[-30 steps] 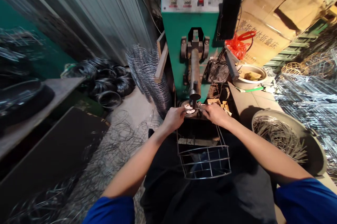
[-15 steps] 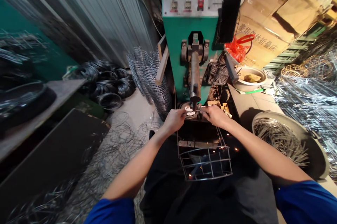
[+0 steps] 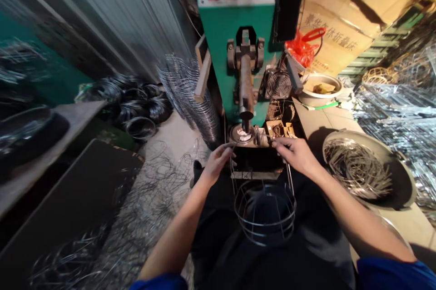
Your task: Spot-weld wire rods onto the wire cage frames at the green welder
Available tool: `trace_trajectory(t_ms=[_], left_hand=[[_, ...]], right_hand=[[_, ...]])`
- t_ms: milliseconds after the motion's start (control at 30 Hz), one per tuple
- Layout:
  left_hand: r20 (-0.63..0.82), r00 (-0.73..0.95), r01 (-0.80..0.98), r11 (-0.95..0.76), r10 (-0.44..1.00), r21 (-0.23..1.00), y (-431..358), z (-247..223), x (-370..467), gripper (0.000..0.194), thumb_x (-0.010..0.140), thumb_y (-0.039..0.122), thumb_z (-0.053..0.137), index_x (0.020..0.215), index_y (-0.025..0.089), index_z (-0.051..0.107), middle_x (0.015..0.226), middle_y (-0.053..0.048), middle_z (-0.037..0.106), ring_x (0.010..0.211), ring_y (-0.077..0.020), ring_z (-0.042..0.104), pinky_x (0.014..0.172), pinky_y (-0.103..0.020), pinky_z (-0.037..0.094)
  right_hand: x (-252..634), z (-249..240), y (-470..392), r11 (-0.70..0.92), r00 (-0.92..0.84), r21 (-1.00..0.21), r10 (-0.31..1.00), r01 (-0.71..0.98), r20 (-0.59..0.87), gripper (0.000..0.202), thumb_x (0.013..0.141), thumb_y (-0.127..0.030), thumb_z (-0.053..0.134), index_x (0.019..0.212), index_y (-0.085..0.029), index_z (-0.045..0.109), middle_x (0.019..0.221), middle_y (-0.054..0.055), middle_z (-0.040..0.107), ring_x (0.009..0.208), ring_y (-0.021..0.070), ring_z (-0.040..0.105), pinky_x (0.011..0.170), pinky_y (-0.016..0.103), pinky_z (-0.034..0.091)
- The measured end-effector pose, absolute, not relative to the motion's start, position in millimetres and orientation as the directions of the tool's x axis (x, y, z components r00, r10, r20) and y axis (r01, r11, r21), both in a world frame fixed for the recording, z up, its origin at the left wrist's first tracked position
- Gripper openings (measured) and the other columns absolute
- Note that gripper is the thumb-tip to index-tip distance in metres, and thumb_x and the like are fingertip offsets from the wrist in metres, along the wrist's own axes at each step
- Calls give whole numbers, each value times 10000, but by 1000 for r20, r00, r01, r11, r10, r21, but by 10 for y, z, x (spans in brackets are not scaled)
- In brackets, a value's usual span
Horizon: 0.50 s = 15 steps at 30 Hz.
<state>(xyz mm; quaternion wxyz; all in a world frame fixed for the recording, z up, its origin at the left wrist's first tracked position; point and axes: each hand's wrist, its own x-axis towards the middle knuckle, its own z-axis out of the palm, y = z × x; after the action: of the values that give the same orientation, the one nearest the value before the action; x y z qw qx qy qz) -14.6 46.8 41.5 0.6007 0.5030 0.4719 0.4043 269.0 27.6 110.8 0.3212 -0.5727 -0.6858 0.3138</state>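
Observation:
A wire basket (image 3: 265,224) with a rounded cage of thin metal wire hangs above my lap. My left hand (image 3: 218,162) pinches its upper wire on the left. On the right, my right hand (image 3: 295,156) grips the opposite upper part between thumb and fingers. Just beyond my hands stands a green spot welder (image 3: 218,53), its cylindrical upper electrode arm (image 3: 245,85) pointing down at a round lower electrode base (image 3: 235,134). The basket's top wires lie nearer to me than the electrode tip. My fingers hide the exact grip points.
To the right, a large pan (image 3: 403,190) holds short wire pieces, beside a bowl (image 3: 335,94) and piles of wire racks (image 3: 391,122). Stacked wire mesh (image 3: 190,99) leans left of the welder. Wire coils (image 3: 139,128) and scraps (image 3: 153,190) cover the floor.
My hands have drawn the basket back from the electrode and moved apart. The basket has turned, showing its rounded cage. Sparks are gone, and the welder's green light is off.

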Motion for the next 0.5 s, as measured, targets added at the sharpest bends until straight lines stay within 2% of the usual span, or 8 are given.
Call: trace_trajectory(t_ms=[67,133,233,300,367,400,467,500], left_hand=[[-314,281,-267,388,907,882,101,184,-171,792,767,721,624,1322,166,523,1070,-144,685,867,-230,692,741,-340,536],[-389,365,-413,522,846,746,-300,32,-104,913,661,813,641,1312,185,519,1212,-195,643,1049,-301,667,835,-406,534],[-410,455,-515,610,790,602,-734,-10,123,939,599,819,686,1297,211,527,1361,-207,567,1203,-358,594,942,-476,498],[-443,390,-534,590,808,606,-823,32,259,798,646,655,781,1275,231,532,1324,-166,604,1102,-298,655,939,-447,507],[-488,235,-516,533,841,670,-777,61,319,665,654,438,839,1215,231,549,1126,-91,696,828,-176,696,844,-357,542],[-502,151,-494,505,851,708,-726,56,321,631,638,360,848,1179,223,555,1010,-48,714,700,-121,663,772,-302,546],[-498,23,-426,459,867,780,-615,-4,293,611,608,296,853,1131,210,552,863,7,700,592,-72,595,652,-217,515],[-478,-19,-380,436,878,816,-570,-53,275,613,599,286,858,1120,208,545,843,17,693,601,-72,592,624,-195,498]], right_hand=[[2721,1201,145,266,-57,-728,953,632,298,339,936,-424,526,969,-162,740,800,61,725,681,184,670,676,297,548],[2729,1248,52,329,18,-673,891,663,454,321,952,-387,525,1044,-169,743,932,84,741,815,208,688,791,342,552],[2688,1208,-76,325,91,-649,848,687,521,325,974,-351,506,1153,-181,716,995,96,733,869,206,685,838,363,550],[2700,1111,-169,317,85,-645,855,695,511,335,982,-349,502,1207,-186,690,1021,97,721,891,196,678,851,348,547],[2862,945,-283,295,45,-636,886,713,461,368,972,-388,530,1254,-188,657,1062,99,701,930,195,667,875,330,536],[3026,831,-363,247,46,-624,909,741,414,393,962,-418,546,1265,-189,645,1086,102,690,961,201,660,895,326,526],[3508,543,-616,6,173,-560,949,828,265,424,956,-468,536,1245,-177,643,1117,118,676,1024,227,643,934,338,502],[3794,375,-799,-193,312,-488,934,851,174,415,974,-471,490,1203,-166,654,1117,131,676,1047,242,637,943,349,490]])
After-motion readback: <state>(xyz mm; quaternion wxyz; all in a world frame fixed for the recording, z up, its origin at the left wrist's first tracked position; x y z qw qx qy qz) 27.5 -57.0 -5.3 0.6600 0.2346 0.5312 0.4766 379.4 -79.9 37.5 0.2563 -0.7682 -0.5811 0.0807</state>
